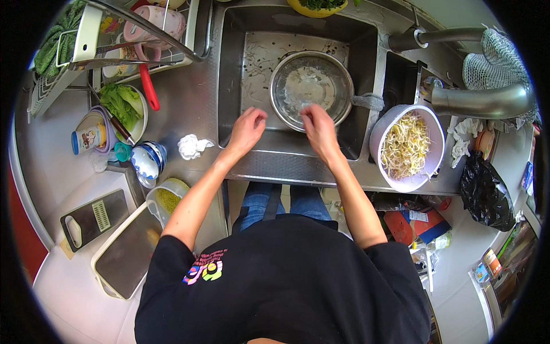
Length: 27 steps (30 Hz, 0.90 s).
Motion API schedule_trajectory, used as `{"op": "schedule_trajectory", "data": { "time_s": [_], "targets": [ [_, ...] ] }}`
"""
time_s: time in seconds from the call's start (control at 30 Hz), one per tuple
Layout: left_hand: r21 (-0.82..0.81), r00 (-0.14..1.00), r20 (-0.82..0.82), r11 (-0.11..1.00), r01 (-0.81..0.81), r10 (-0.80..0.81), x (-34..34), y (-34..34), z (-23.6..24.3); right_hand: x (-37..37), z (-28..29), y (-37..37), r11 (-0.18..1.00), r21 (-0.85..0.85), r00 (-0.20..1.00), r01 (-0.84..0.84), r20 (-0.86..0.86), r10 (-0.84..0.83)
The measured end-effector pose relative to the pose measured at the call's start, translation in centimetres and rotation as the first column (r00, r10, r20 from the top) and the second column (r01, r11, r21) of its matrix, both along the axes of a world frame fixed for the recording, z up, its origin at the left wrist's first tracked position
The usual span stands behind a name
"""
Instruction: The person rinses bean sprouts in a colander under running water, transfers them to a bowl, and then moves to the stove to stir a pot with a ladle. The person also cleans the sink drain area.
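Observation:
A round metal basin (275,112) with cloudy water and pale bits stands in the sink (230,63). Over the sink's near left part hangs my left hand (247,131), apart from the basin, with its fingers curled together. My right hand (321,129) is at the basin's near rim, fingertips pinched together over the edge. Whatever either hand may hold is hidden or too small to name. To the right, a white bowl (376,143) full of bean sprouts (405,146) rests at the counter's front edge.
The faucet's thick metal spout (481,103) reaches in from the right, beside a black plastic bag (487,189). A dish rack (192,34) stands at the far left. Crumpled white tissue (193,147) lies left of the sink. A yellow bowl (329,10) with greens sits behind it.

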<state>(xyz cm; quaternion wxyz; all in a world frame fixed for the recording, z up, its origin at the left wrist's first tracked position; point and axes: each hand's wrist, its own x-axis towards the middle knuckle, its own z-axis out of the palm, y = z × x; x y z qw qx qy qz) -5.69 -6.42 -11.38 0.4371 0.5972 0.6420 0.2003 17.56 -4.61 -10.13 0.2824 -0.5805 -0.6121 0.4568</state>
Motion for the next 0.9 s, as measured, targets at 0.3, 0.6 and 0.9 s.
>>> {"op": "schedule_trajectory", "data": {
  "time_s": [0.3, 0.6, 0.9],
  "targets": [
    [0.240, 0.977, -0.141, 0.952, 0.188, -0.157, 13.9, 10.8, -8.2, 12.7, 16.8, -5.3, 0.832, 0.531, 0.877, 0.159, 0.310, -0.366],
    [-0.027, 0.953, -0.070, 0.955, 0.294, -0.295, 17.1, 9.4, -14.6, 15.7, 17.9, -6.8, 0.854, 0.495, 0.690, 0.160, 0.562, -0.455],
    [0.036, 0.918, 0.251, 0.951, 0.309, -0.307, 15.6, 5.3, -11.5, 2.9, 0.8, 5.0, 0.949, 0.296, 0.920, -0.110, 0.393, -0.016]
  ]
}}
